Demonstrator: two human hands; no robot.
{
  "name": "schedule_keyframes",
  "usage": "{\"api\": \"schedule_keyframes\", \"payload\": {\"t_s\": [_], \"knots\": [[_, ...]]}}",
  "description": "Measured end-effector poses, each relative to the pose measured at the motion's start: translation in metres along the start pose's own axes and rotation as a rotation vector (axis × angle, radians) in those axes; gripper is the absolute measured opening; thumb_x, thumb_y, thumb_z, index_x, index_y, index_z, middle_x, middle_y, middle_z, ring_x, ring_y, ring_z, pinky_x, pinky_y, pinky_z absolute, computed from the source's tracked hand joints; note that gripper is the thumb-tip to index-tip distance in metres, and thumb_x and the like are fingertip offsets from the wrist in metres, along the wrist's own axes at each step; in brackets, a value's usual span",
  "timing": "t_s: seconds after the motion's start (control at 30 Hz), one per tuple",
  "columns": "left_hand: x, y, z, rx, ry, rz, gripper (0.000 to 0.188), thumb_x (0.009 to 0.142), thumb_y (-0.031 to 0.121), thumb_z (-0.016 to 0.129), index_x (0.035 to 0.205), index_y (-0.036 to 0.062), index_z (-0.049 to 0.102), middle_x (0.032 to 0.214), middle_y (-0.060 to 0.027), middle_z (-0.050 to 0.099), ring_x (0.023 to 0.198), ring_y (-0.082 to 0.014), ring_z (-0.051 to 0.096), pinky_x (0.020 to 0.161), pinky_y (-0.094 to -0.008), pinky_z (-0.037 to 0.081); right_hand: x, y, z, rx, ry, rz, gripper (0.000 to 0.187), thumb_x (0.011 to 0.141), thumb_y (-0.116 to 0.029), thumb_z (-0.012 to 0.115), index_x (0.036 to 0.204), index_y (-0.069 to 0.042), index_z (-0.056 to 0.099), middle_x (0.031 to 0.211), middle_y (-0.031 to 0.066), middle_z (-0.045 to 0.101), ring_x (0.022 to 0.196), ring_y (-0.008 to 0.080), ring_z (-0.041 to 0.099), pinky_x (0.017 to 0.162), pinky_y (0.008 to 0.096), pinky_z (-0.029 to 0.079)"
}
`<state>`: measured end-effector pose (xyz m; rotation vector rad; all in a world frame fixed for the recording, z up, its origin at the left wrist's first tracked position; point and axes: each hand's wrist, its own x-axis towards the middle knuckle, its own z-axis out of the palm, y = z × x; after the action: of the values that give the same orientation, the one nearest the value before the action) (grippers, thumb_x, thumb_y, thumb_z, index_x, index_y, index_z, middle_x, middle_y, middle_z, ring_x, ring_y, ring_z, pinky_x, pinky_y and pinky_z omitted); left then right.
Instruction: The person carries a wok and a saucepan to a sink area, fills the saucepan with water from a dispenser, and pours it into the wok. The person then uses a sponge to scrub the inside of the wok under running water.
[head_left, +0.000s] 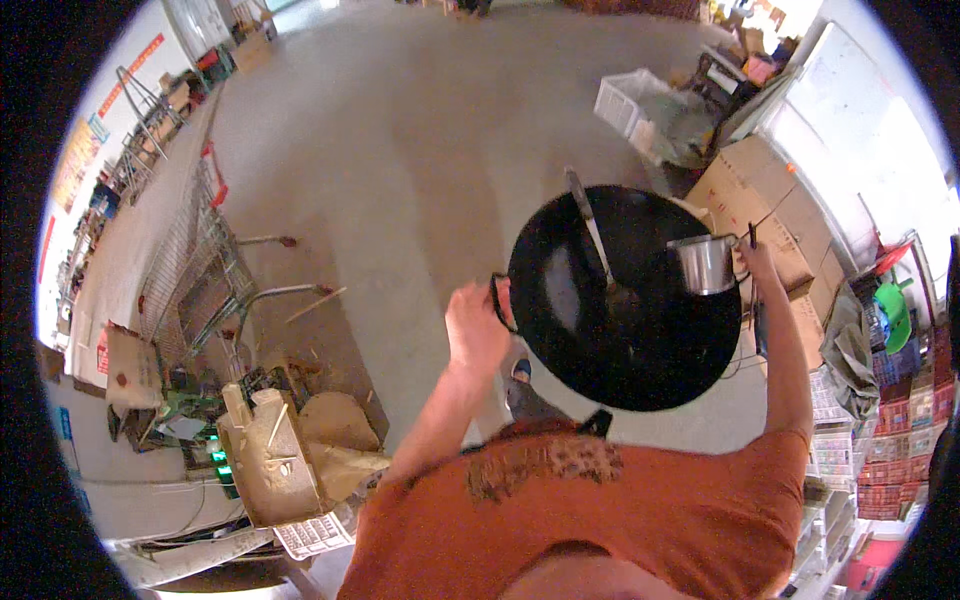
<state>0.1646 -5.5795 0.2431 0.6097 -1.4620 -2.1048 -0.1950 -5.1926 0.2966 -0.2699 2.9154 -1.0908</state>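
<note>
A large round black wok (pixel 640 350) is held out in front of my body. My left hand (pixel 477 325) is closed round the loop handle on its left side. At the wok's right rim my right hand (pixel 757 262) is closed by a shiny metal mug (pixel 704 264), gripping it at its handle side. A black bar stands up beside those fingers; whether it is the wok's other handle I cannot tell. Inside the wok rests a long-handled spatula or ladle (pixel 592 225), its handle leaning over the far rim and its head dark against the bottom.
To the left stands a wire shopping cart (pixel 190 270), with an open cardboard box (pixel 262 470) nearer me. Cardboard boxes (pixel 750 190) and a white board (pixel 850 110) line the right. Further off is a white plastic crate (pixel 622 105); stacked baskets (pixel 895 440) are at near right.
</note>
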Motion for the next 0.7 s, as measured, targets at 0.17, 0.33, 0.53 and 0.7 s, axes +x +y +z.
{"api": "schedule_keyframes", "payload": {"t_s": [0.17,0.33,0.53,0.7], "knots": [[0.162,0.021,0.010,-0.205,0.122,-0.127,0.037,0.087,0.026,0.051,0.103,-0.0070,0.049,0.100,-0.0168,0.054,0.092,-0.0253,0.053,0.075,-0.0362,0.048,0.145,-0.048,0.074,0.119,-0.125,0.074,0.021,0.085,-0.022,0.060,0.082,-0.002,0.062,0.066,0.0005,0.056,0.058,0.0112,0.051,0.051,0.0294,0.041],[0.309,0.060,0.009,-0.918,0.197,-0.380,0.039,0.086,0.031,0.049,0.107,-0.0026,0.050,0.100,-0.0082,0.055,0.083,-0.0163,0.051,0.072,-0.0292,0.040,0.327,-0.082,0.152,0.269,-0.158,-0.059,0.025,0.084,-0.025,0.061,0.084,0.000,0.062,0.065,0.0022,0.056,0.056,0.0140,0.053,0.049,0.0310,0.041],[0.519,0.064,0.007,-0.871,0.194,-0.339,0.024,0.089,0.022,0.047,0.093,0.0018,0.058,0.094,-0.0192,0.059,0.087,-0.0301,0.054,0.074,-0.0377,0.044,0.510,-0.085,0.249,0.401,-0.140,-0.056,0.018,0.083,-0.015,0.061,0.093,-0.001,0.058,0.075,0.0056,0.059,0.059,0.0177,0.057,0.043,0.0312,0.046],[0.698,0.064,0.037,-0.066,-0.076,-0.080,0.034,0.091,0.029,0.039,0.104,0.0016,0.055,0.100,-0.0167,0.061,0.089,-0.0281,0.056,0.079,-0.0393,0.044,0.617,-0.049,0.263,0.396,-0.022,0.253,0.028,0.086,-0.027,0.061,0.101,-0.003,0.058,0.078,0.0046,0.061,0.065,0.0160,0.059,0.049,0.0287,0.046]]}}
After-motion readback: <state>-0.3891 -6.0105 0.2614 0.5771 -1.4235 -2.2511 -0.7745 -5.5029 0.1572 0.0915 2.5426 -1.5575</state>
